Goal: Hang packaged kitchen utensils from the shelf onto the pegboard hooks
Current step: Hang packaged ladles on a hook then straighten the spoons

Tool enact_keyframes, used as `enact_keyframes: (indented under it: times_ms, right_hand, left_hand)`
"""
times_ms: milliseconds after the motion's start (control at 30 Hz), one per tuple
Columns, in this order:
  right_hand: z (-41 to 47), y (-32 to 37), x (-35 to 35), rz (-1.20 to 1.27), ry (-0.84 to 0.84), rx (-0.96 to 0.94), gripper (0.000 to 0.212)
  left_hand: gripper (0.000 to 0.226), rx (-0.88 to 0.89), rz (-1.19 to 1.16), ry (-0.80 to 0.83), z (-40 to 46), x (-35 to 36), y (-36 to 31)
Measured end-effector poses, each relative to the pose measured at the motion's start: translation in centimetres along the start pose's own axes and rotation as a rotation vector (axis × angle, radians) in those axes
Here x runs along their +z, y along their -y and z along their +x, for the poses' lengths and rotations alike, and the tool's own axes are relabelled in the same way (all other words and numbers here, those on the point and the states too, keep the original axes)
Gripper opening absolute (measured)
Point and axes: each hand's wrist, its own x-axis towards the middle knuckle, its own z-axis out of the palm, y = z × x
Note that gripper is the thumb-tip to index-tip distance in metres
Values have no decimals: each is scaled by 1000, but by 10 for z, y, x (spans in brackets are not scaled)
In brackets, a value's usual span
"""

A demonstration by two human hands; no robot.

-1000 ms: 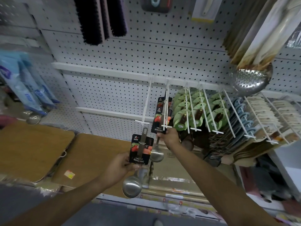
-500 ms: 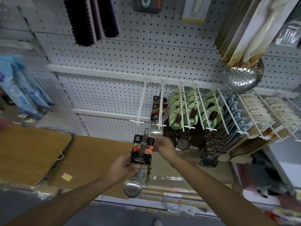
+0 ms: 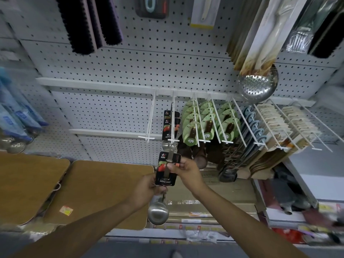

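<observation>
Ladle (image 3: 163, 185) on its black card sits between both hands, below the hooks: left hand (image 3: 144, 190) grips the card's lower edge, right hand (image 3: 183, 169) pinches its top. Next, I judge, the card's hole must be threaded onto the hook (image 3: 174, 123) already holding one

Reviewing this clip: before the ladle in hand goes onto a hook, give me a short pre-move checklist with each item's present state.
1. Ladle held: ok. The left hand grips the lower edge of the card, the right hand pinches its upper part.
2. Ladle upright, bowl down: ok.
3. Hook with matching ladles has free length: ok, the hung ladles sit behind its tip.
4. Neighbouring hook to the left bare: ok.
5. Card's hang hole lined up with a hook tip: not ok, the card is below the tips.
6. Hang hole unobstructed: cannot tell.
</observation>
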Motion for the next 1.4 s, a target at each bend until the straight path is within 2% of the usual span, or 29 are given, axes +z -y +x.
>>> enact_keyframes:
  times_ms: [433,600,833,867,1067,1233,1300,1367,1400]
  right_hand:
    - [23,-2,7,-126,-112,41,14]
    - [48,3,5,-252,-173,44,6]
    - [79,11,5,-250,-227,88,18]
    - [84,10,5,-242,-227,100,21]
    - [96,13,-3,-317,-163,138,3]
    - [94,16,-3,-284,-151,129,13]
    - [99,11,-4,-203,-193,131,22]
    - [97,4,-8,-184,-167,162,11]
    - [94,4,-8,-203,-151,197,10]
  left_hand:
    - [15,6,-48,-31,25,4,4]
    - [19,-7,-80,-45,47,2,-3]
    - [20,-4,-75,-103,78,-5,-13]
    - [20,0,-69,-111,81,-6,-15]
    - [21,-12,-37,-113,93,-7,-21]
    - [20,-32,-44,-139,93,-6,-20]
    - [15,-27,-21,-150,92,-5,-22]
    - [14,-24,80,-148,91,-6,-24]
    - [22,-38,178,-137,90,-8,-24]
